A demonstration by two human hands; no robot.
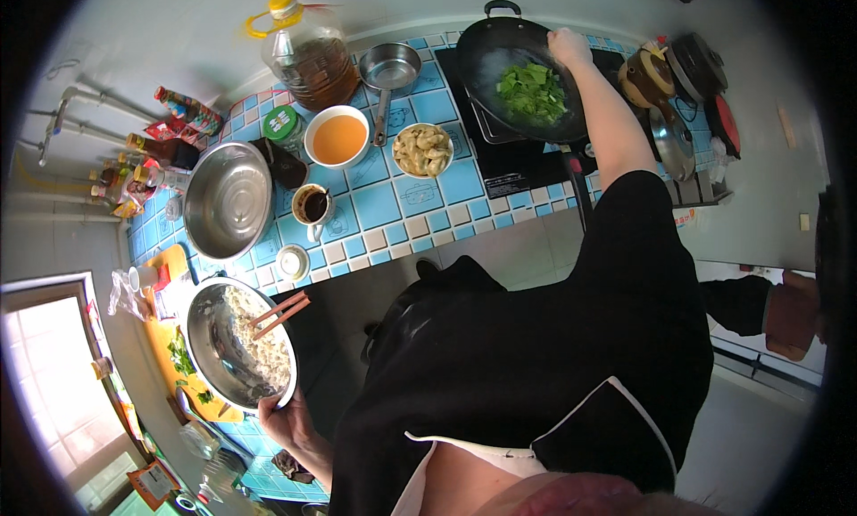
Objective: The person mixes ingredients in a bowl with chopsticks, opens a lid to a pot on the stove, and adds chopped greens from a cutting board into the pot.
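My left hand [289, 419] grips the lower rim of a stainless steel bowl [213, 342]. Pale, lumpy flour crumbs [258, 355] lie along one side of it. A pair of wooden chopsticks [281, 314] leans in the bowl, tips among the crumbs. At the far right side of a black wok [479, 81], my right hand [569, 48] is curled near the rim; whether it holds anything is not visible. Chopped green leaves [532, 93] sit in the wok amid steam. The wok rests on a black cooktop [505, 181], its long handle [577, 174] pointing towards me.
On the blue tiled counter stand a bowl of orange liquid [340, 140], a bowl of pale pieces [422, 151], a small saucepan [390, 67], a mug of dark sauce [313, 204] and a large steel basin [229, 201]. An oil jug [311, 64] stands behind. Left lies a cutting board [164, 355].
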